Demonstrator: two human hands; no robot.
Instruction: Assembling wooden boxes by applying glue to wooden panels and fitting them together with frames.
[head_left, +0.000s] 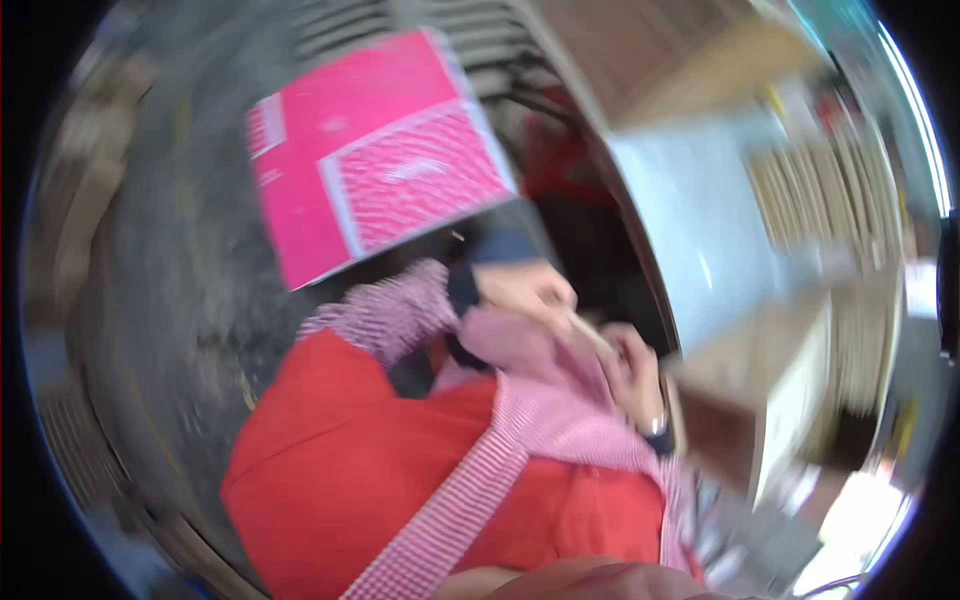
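My left hand (525, 291) reaches in from the left, out of a checkered sleeve with a dark cuff. Its fingers are closed at the upper end of a thin tan strip (592, 335). At the strip's lower end, my right hand (633, 372) has its fingers curled, with a band at the wrist. Motion blur hides just what the strip is. Pink fabric (520, 342) hangs right below the hands, over the red clothing (400, 440) I wear.
A large pink box (375, 150) with white panels lies ahead to the left, near grey slats (460, 35). On the right runs a table with a pale blue top (700, 210). It bears stacked cardboard (815, 205); an open brown carton (740, 400) stands nearer me.
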